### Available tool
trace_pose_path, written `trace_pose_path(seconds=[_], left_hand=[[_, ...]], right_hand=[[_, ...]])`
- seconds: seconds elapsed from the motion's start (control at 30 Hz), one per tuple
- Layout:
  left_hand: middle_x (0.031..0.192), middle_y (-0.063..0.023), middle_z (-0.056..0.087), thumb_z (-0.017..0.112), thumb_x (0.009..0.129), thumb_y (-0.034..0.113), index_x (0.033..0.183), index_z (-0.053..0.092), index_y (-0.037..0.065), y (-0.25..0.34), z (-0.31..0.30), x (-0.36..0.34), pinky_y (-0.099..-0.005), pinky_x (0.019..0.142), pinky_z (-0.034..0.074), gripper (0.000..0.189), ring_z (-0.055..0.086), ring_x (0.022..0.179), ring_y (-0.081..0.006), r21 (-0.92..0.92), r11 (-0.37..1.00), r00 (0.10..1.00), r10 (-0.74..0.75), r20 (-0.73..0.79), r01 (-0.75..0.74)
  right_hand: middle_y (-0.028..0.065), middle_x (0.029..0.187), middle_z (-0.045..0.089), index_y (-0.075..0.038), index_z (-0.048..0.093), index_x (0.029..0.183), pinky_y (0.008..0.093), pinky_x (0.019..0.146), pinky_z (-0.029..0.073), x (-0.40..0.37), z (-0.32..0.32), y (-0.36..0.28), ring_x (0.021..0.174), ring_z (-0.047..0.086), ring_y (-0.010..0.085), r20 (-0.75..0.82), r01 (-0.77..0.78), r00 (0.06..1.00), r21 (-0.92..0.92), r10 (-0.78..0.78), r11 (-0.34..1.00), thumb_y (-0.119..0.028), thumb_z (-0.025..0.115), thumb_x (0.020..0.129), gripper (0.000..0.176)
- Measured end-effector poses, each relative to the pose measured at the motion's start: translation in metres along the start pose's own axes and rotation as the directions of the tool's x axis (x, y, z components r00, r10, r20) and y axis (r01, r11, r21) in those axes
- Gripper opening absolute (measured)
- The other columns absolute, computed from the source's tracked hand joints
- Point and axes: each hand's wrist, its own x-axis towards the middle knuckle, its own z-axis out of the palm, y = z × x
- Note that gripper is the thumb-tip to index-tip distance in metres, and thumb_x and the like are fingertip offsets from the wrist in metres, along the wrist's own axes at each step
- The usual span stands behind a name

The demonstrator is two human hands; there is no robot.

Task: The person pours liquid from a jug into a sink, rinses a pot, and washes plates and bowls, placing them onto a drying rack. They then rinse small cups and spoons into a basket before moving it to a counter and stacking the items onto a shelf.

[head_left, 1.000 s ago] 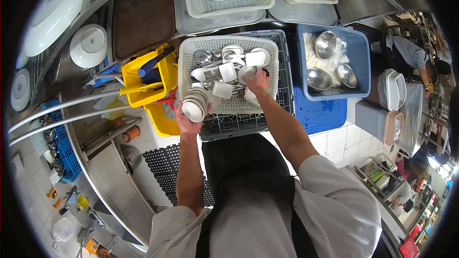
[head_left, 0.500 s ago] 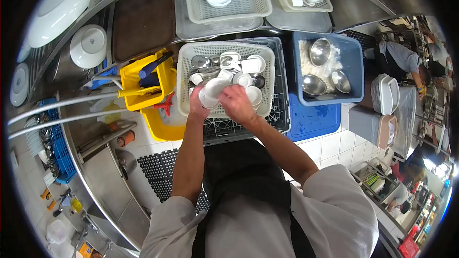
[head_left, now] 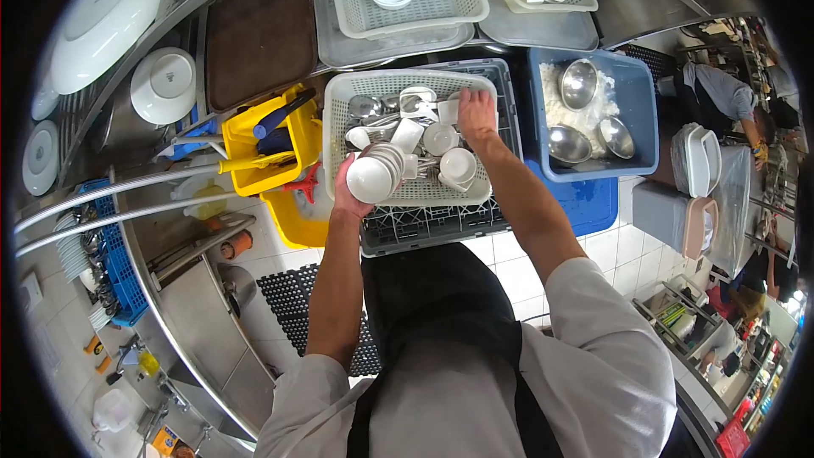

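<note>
My left hand [head_left: 349, 191] is closed around a stack of small white bowls [head_left: 370, 179], tilted over the near left corner of a white plastic basket [head_left: 339, 85]. At the basket's far right side is my right hand [head_left: 477, 114], its fingers curled down among the dishes and hiding what they grip. A white dish [head_left: 448, 111] shows right beside those fingers. In the basket lie white spoons [head_left: 359, 136], metal ladles or bowls [head_left: 365, 107], a rectangular white dish [head_left: 408, 135] and round white bowls [head_left: 459, 164].
Under the basket is a dark rack [head_left: 424, 233]. A blue-grey tub [head_left: 640, 119] at right holds metal bowls in whitish matter. A yellow bucket [head_left: 246, 131] stands left. Behind are baskets of bowls [head_left: 458, 0] and cups [head_left: 577, 4]. A co-worker [head_left: 721, 97] is far right.
My right hand has left the bowls beside my left hand and moved to the basket's far right side. The bowls in my left hand now show as a tilted stack. The view has shifted slightly.
</note>
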Motion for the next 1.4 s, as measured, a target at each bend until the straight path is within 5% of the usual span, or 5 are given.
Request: trace_pose_path(seconds=[0.4, 0.53, 0.83, 1.07, 1.4], left_hand=[[0.128, -0.0119, 0.062, 0.043, 0.092, 0.04, 0.135, 0.054, 0.013, 0.0, -0.016, 0.016, -0.0593, 0.094, 0.05, 0.051, 0.062, 0.115, -0.0341, -0.001, 0.996, 0.994, 0.086, -0.063, -0.086], [0.127, -0.0131, 0.062, 0.035, 0.097, 0.042, 0.136, 0.052, 0.01, -0.006, -0.022, 0.035, -0.0626, 0.097, 0.047, 0.053, 0.06, 0.118, -0.0361, 0.021, 0.998, 0.998, 0.065, -0.012, -0.065], [0.13, -0.0125, 0.062, 0.037, 0.094, 0.035, 0.142, 0.047, 0.01, -0.013, 0.0, 0.037, -0.0468, 0.099, 0.05, 0.055, 0.061, 0.116, -0.0305, 0.0, 1.0, 1.0, -0.008, 0.011, 0.008], [0.129, -0.0115, 0.062, 0.038, 0.093, 0.035, 0.14, 0.051, 0.011, -0.003, 0.006, 0.004, -0.0464, 0.096, 0.052, 0.055, 0.063, 0.114, -0.0295, 0.05, 0.998, 1.0, 0.023, 0.005, -0.023], [0.133, -0.0124, 0.059, 0.038, 0.091, 0.038, 0.136, 0.054, 0.012, 0.0, -0.028, 0.011, -0.0665, 0.098, 0.045, 0.054, 0.058, 0.12, -0.0368, 0.032, 0.997, 0.996, 0.067, -0.052, -0.065]], right_hand=[[0.0127, 0.099, 0.056, -0.006, 0.062, 0.102, 0.0418, 0.076, 0.054, -0.044, -0.076, 0.0, 0.096, 0.057, 0.031, -0.253, 0.027, 0.967, 0.245, 0.037, 0.969, -0.004, 0.065, 0.079, 0.024], [0.0129, 0.092, 0.06, -0.004, 0.065, 0.102, 0.0372, 0.066, 0.052, -0.067, -0.129, -0.042, 0.079, 0.06, 0.0249, -0.085, -0.024, 0.974, 0.884, 0.21, 0.466, 0.001, 0.068, 0.079, 0.024], [0.0101, 0.104, 0.064, -0.005, 0.066, 0.104, 0.0347, 0.076, 0.055, -0.093, -0.126, -0.097, 0.096, 0.064, 0.0236, 0.008, -0.007, 1.0, 0.953, -0.002, 0.304, -0.006, 0.066, 0.09, 0.014], [0.0255, 0.123, 0.058, 0.001, 0.05, 0.127, 0.0492, 0.094, 0.049, -0.073, 0.026, -0.054, 0.115, 0.057, 0.0419, 0.296, -0.348, 0.921, 0.344, 0.251, 0.872, -0.025, 0.071, 0.081, 0.056], [0.023, 0.115, 0.064, -0.001, 0.045, 0.135, 0.0479, 0.094, 0.049, -0.086, 0.003, -0.046, 0.106, 0.062, 0.0394, 0.37, -0.209, 0.926, 0.666, -0.073, 0.716, -0.013, 0.076, 0.076, 0.068]])
